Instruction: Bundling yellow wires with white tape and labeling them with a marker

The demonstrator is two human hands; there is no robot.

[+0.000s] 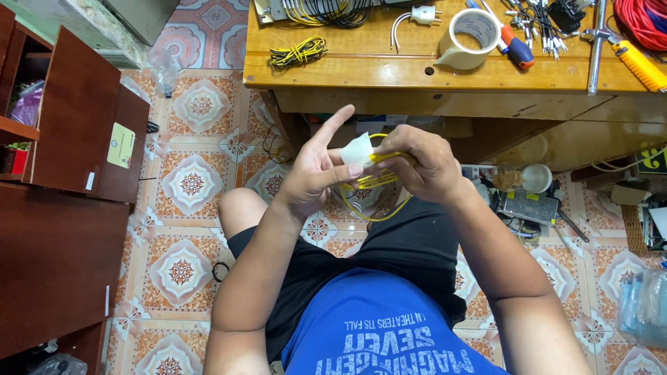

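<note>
Yellow wire is being wound with white tape above the person's lap, below the table's front edge: the left hand pinches the tape, the right hand clasps the bundle, and next, I judge, comes a firm wrap around.

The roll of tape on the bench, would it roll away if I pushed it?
The roll of tape lies tilted on the wooden bench, so it would probably slide or tip flat, not roll. It looks hollow, so likely light. Set on edge, it might roll.
</note>
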